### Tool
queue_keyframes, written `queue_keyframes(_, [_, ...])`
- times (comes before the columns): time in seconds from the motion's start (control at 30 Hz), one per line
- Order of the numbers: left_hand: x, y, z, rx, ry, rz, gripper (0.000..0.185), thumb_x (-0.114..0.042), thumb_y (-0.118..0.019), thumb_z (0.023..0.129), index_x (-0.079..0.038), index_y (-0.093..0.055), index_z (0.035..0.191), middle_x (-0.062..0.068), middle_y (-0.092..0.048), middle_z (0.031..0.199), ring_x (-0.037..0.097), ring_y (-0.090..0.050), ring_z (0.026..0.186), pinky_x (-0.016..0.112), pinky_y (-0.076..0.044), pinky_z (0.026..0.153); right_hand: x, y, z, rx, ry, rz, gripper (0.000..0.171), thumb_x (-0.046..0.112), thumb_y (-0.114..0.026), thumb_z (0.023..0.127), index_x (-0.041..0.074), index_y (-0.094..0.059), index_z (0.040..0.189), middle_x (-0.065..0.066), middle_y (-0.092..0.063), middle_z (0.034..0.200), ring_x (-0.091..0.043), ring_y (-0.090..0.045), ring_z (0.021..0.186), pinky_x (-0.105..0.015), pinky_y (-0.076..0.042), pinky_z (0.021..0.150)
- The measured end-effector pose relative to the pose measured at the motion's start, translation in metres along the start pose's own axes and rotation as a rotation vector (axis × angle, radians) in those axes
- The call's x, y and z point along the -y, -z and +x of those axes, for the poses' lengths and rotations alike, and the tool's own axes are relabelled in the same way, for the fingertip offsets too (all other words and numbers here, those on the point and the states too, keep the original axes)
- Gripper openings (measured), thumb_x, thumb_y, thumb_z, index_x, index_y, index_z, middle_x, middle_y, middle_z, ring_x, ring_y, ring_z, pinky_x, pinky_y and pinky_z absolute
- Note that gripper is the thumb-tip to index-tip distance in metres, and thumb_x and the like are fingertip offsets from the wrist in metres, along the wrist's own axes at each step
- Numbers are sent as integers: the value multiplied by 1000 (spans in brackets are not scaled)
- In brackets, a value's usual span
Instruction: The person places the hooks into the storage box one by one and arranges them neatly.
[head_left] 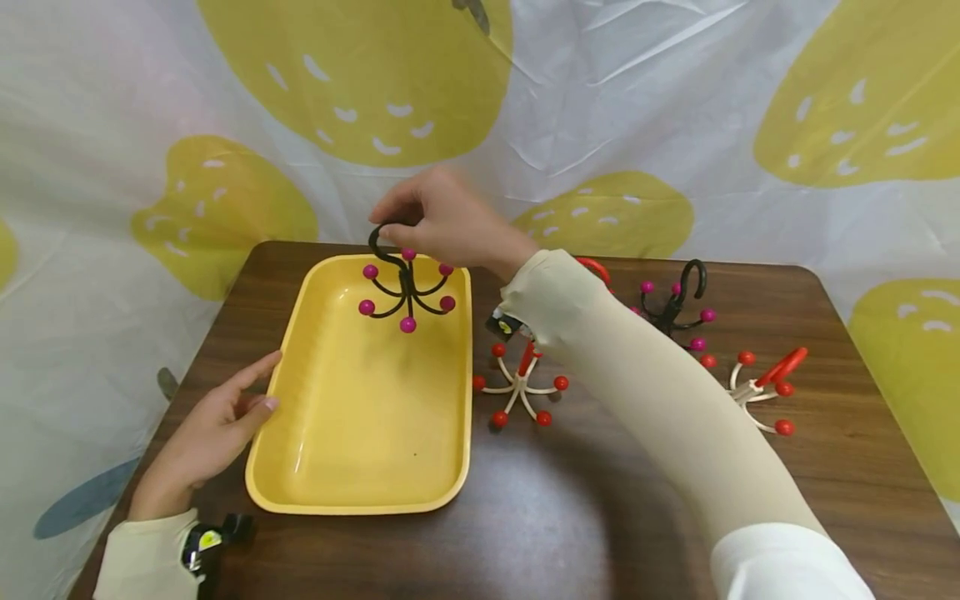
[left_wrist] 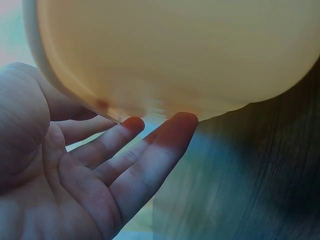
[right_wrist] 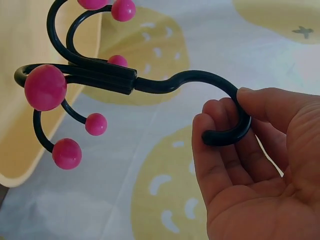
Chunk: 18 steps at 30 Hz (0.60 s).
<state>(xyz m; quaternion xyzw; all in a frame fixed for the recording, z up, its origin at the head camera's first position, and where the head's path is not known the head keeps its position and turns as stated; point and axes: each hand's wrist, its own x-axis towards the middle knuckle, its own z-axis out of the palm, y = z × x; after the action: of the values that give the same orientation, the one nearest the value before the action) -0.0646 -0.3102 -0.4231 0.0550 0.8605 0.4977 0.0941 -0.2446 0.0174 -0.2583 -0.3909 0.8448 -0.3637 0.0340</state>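
My right hand (head_left: 450, 221) pinches the curved hook of a black multi-arm hanger (head_left: 407, 287) with pink ball tips. The hanger hangs hook-up over the far part of a yellow tray (head_left: 360, 497). In the right wrist view, thumb and fingers of the right hand (right_wrist: 255, 155) close round the hook of the black hanger (right_wrist: 110, 77), its ball-tipped arms spreading to the left. My left hand (head_left: 213, 433) touches the tray's left rim. Seen from the left wrist, the left hand's (left_wrist: 95, 170) extended fingertips rest against the tray's wall (left_wrist: 165, 55).
Right of the tray stands a white hanger (head_left: 519, 385) with red balls. Farther right are another black hanger (head_left: 666, 318) with pink balls and a white one (head_left: 746, 392) tilted with its red hook up. A fruit-print sheet (head_left: 585, 100) hangs behind the wooden table (head_left: 847, 400).
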Motion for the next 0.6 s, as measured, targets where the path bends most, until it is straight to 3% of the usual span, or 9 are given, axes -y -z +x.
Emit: queue_keyframes(0.6, [-2, -5, 4, 15, 43, -7, 66, -12, -52, 112, -12, -21, 170, 31, -70, 125, 16, -75, 92, 33, -61, 72, -19, -54, 33, 33, -84, 85, 19, 15, -74, 100, 8, -81, 116, -3, -81, 108, -10, -72, 93, -22, -55, 85])
